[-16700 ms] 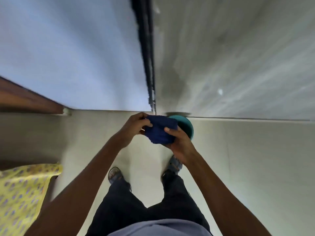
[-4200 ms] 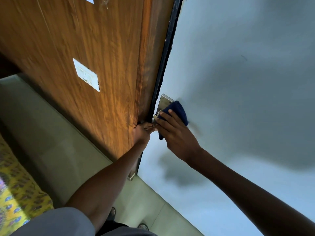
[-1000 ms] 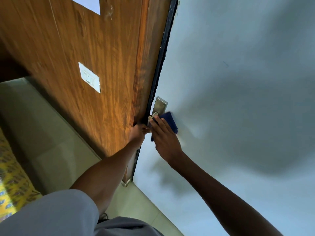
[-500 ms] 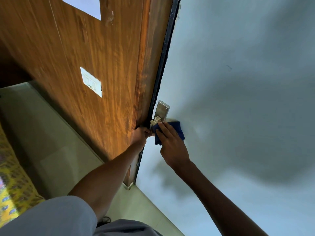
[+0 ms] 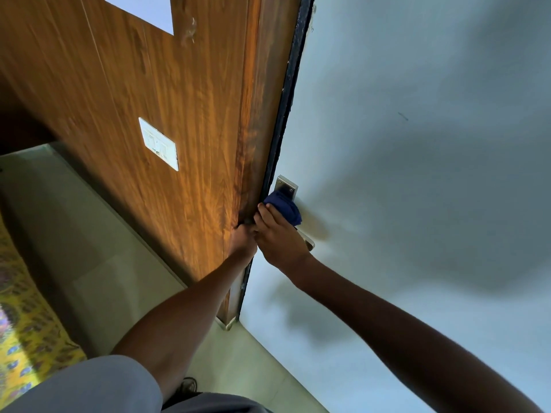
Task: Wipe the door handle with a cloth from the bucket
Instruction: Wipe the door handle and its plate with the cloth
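A pale grey-blue door (image 5: pixel 402 144) fills the right side, its dark edge next to a wooden panel. The metal handle plate (image 5: pixel 286 187) sits on the door near that edge, and the lever's silver tip (image 5: pixel 308 242) shows below my right hand. My right hand (image 5: pixel 280 234) presses a dark blue cloth (image 5: pixel 284 208) against the handle just under the plate. My left hand (image 5: pixel 243 234) grips the door's edge right beside it. The bucket is out of view.
A wood-grain panel (image 5: pixel 164 114) with a white switch plate (image 5: pixel 159 143) stands left of the door. Pale floor tiles (image 5: pixel 89 248) lie below it. Yellow patterned fabric (image 5: pixel 24 332) shows at the lower left.
My right hand has slid the cloth up along the handle toward the plate, which uncovers the lever's tip. My left hand stays on the door's edge.
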